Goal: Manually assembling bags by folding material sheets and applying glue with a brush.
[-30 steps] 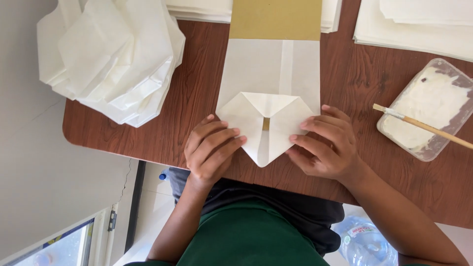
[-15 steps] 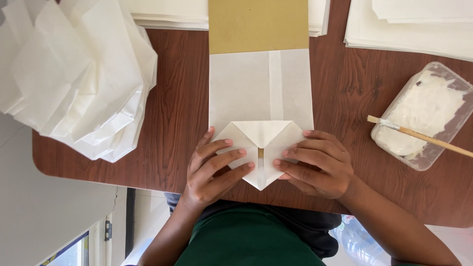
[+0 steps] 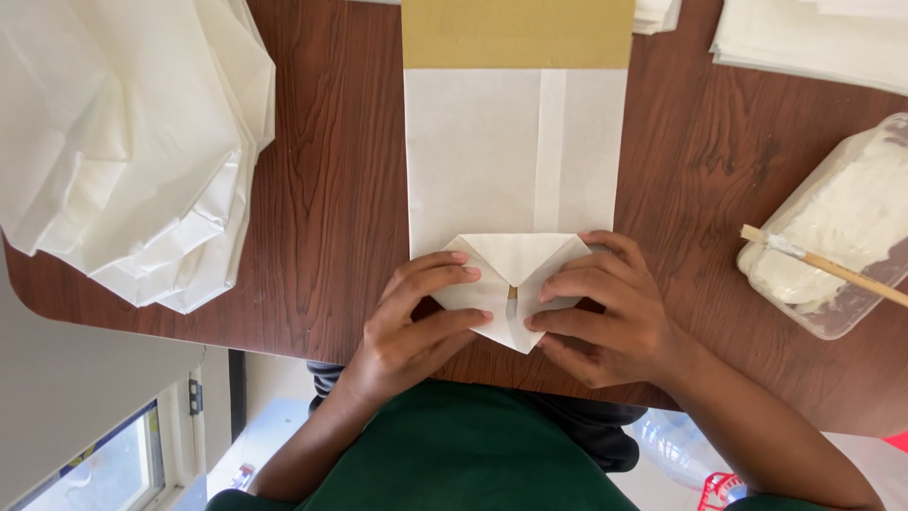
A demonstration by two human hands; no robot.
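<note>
- Both hands have slid inward along the folded flaps since half a second ago, and the view has drawn closer over the near edge of the table (image 3: pixel 322 237).
- Head view, what is cut off: the brown card (image 3: pixel 517 33) lying on the white paper bag (image 3: pixel 473 151) runs off the top of the frame; the heap of white paper (image 3: pixel 123 142) by the table's left edge is cropped at left and top; a flat stack of white sheets (image 3: pixel 813 43) at the far right corner shows only its near part.
- Head view, hard to read: the clear tub of white paste (image 3: pixel 842 237) at the right edge is cut by the frame, and the wooden stick (image 3: pixel 823 265) laid across it leaves the picture.
- The bag lies flat at the middle of the near edge, its near end folded into a point (image 3: pixel 515 284).
- Left hand (image 3: pixel 416 322): palm down, fingers spread and flat, pressing the left flap, gripping nothing.
- Right hand (image 3: pixel 605 317): palm down, fingers bent a little, fingertips pinning the right flap beside the centre seam; neither hand is closed around the paper.
</note>
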